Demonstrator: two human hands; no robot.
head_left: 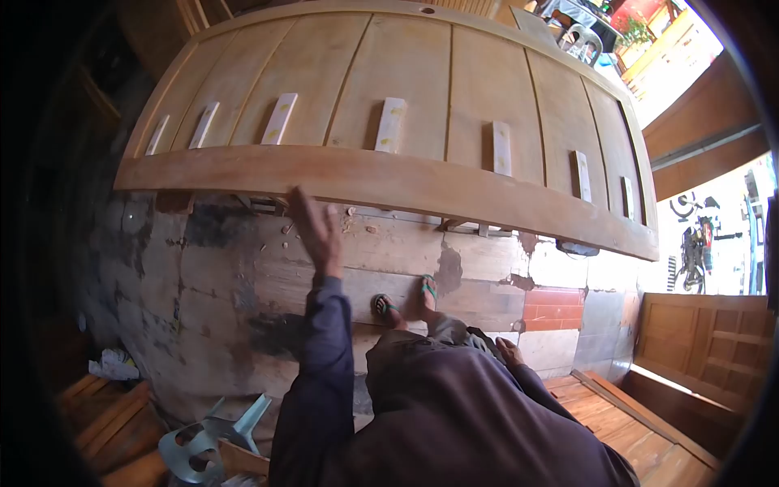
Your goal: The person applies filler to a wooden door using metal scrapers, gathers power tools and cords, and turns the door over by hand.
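A large wooden panel (pixel 406 73) with vertical grooves lies in front of me, framed by a plain wooden rail (pixel 389 174) along its near edge. Several pale strips with yellowish spots, one of them a middle strip (pixel 391 125), stand in a row just beyond that rail. My left hand (pixel 318 231) is raised at the near edge of the rail, fingers extended and thumb apart, holding nothing. Down beside my right thigh is my right hand (pixel 509 352), partly hidden by my body; its fingers look curled, and whether it holds anything does not show.
Wood shavings (pixel 350 213) lie on the patchy tiled floor (pixel 219 284) below the panel. A pale green plastic chair (pixel 195 450) is at lower left. Wooden boards (pixel 633 418) and a panelled wooden piece (pixel 706 333) are at lower right. A motorcycle (pixel 695 247) stands outside at right.
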